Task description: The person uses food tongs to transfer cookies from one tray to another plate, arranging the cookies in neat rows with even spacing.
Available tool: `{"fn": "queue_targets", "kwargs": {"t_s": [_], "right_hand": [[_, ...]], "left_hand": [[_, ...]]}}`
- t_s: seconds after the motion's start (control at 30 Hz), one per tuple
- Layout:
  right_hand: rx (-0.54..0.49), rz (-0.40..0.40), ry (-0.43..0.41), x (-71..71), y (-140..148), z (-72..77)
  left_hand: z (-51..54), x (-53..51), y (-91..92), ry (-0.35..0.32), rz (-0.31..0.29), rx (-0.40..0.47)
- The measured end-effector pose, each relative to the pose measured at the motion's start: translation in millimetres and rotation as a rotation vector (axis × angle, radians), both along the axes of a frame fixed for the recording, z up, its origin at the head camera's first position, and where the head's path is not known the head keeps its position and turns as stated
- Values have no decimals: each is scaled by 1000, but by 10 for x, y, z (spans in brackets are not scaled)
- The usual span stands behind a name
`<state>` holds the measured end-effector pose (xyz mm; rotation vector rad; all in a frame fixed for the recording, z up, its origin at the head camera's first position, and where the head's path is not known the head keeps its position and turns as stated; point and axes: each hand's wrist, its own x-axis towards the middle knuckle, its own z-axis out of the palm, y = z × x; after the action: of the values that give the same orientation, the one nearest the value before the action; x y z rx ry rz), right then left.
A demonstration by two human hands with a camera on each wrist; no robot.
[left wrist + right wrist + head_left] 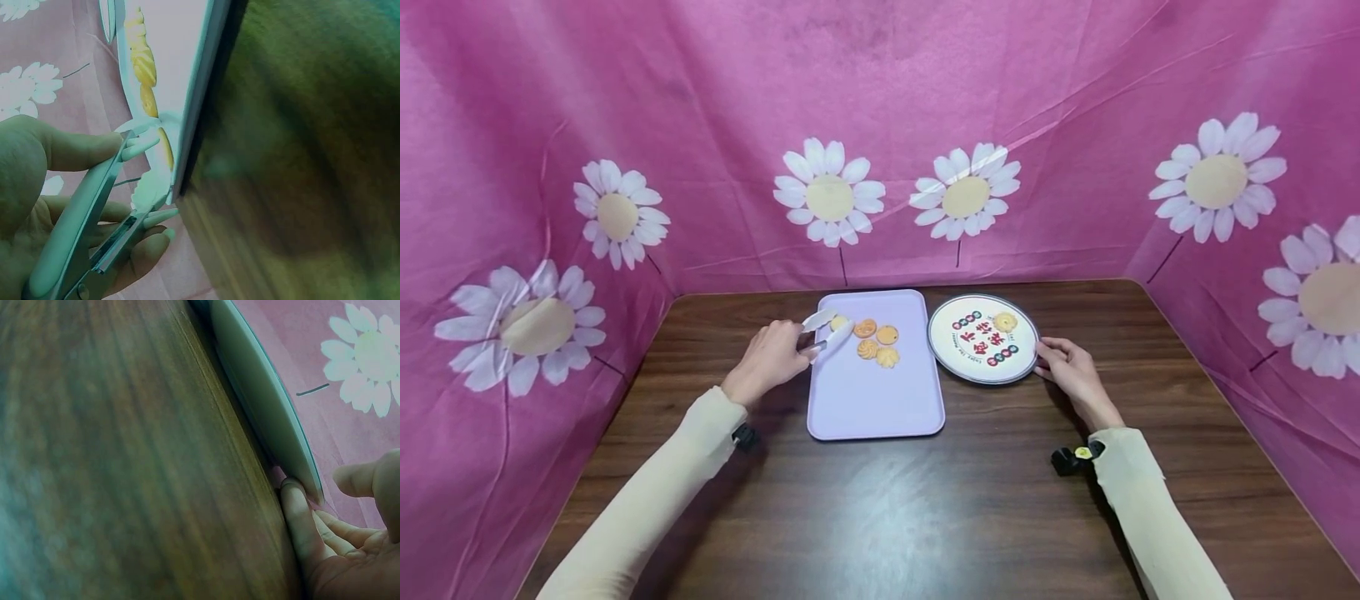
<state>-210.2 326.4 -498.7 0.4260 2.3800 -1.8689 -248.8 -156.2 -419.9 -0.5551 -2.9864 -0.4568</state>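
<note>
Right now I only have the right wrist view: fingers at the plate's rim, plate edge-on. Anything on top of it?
Observer: Yes, one flower-shaped cookie; the head view shows it toward the far right of the plate.
Operator: Left side busy?
Observer: Yes, the left hand holds tongs over the lilac tray beside the plate.
Operator: Anything between the tips?
Observer: In the head view a small round cookie shows between them; can't tell whether it's pinched.
</note>
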Motion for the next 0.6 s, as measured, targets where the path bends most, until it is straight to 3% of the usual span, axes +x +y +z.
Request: {"fn": "queue_targets", "kwargs": {"t_s": [0.6], "right_hand": [[20,-21,16,12,-23,4]], "left_hand": [[-1,38,23,9,2,15]]}}
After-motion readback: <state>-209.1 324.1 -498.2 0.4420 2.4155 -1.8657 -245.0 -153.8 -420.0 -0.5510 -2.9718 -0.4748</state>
